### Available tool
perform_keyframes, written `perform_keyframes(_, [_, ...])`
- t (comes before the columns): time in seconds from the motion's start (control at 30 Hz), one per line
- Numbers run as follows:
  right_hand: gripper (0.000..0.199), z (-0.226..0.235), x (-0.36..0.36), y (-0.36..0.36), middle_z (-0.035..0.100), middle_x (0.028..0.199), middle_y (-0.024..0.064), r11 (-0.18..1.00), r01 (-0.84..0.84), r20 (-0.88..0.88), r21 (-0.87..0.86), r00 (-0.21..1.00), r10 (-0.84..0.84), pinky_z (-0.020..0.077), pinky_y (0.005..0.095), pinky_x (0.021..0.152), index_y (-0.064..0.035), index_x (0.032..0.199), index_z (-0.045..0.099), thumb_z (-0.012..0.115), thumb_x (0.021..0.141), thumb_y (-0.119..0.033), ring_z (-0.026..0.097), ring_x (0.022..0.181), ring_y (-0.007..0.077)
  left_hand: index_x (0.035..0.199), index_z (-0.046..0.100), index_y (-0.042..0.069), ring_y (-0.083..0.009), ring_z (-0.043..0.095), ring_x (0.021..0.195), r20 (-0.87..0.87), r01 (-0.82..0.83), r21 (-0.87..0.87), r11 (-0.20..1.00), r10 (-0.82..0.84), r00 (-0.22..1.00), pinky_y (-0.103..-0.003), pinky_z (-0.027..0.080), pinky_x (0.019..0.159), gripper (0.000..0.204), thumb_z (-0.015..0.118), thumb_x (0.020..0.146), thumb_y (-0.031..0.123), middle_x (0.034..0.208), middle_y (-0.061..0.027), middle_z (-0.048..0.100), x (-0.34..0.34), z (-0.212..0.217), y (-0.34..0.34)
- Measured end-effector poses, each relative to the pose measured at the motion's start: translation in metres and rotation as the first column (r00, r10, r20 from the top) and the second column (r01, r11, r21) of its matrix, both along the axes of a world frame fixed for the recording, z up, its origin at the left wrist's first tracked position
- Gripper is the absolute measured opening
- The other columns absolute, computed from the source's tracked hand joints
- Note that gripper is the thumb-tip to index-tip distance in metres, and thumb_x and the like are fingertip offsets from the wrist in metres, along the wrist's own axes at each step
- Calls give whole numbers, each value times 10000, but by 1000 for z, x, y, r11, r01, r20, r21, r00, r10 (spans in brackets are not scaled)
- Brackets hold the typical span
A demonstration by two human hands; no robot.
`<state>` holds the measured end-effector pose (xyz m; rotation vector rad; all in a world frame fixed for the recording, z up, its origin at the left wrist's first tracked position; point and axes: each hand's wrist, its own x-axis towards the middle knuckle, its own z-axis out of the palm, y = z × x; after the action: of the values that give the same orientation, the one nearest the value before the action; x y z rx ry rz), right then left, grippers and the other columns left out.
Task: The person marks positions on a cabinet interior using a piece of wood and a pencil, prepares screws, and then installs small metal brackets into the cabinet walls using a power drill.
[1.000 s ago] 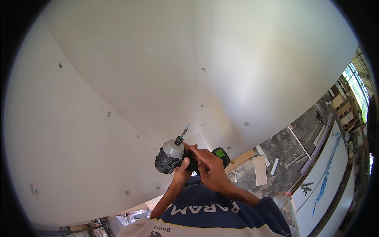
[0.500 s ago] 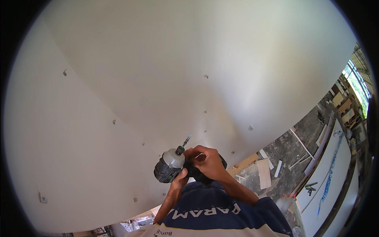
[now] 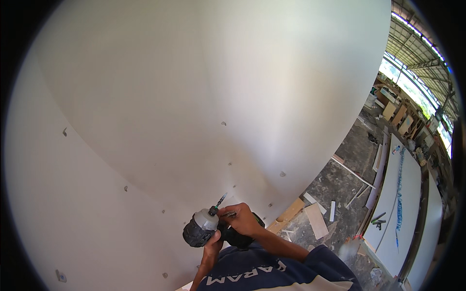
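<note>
A grey and black cordless drill is held in front of my chest, with a spiral bit pointing up and to the right. My left hand is closed around the drill from below, its thumb against the body. Just behind the chuck, my right hand has its fingers bent together in a pinch. Whatever lies between those fingers is too small to make out. The drill's handle and base are partly hidden behind my right hand and wrist.
A large curved white panel fills the space ahead, dotted with small metal brackets. At right, wood offcuts lie on the rough floor. Beyond them a white board carries a blue coiled hose and a clamp.
My view has tilted up and turned right, so the panel brackets sit lower and the roof shows more. My right fingers have moved closer to the chuck; the left hand still holds the drill.
</note>
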<state>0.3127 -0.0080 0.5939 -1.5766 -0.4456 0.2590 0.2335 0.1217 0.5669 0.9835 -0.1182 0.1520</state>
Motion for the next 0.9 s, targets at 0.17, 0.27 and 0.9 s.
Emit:
perform_keyframes(0.17, [110,31,-11,-1,722,827,170,990,101,154,-98,984,-86,546,313,661,12,923,701,700,834,-53,722,722,235,1425,417,37,-265,490,1281,89,-120,-80,990,127,988,-432,391,1070,819,756,797,438,1369,-132,544,4,7,-10])
perform_keyframes(0.27, [92,44,-17,-12,707,783,147,970,240,209,-33,951,-228,543,305,665,17,919,638,673,859,-44,711,707,207,1326,502,-22,-202,513,1092,99,-199,-86,976,207,973,-352,383,963,766,723,817,506,1201,-80,570,10,3,-20])
perform_keyframes(0.9, [162,116,-28,-68,708,922,182,825,338,72,453,909,-411,601,328,686,82,1089,636,602,950,6,708,751,211,992,618,-6,-190,519,803,-24,-130,-144,981,128,991,-298,429,716,440,734,606,170,944,-56,535,15,40,-31])
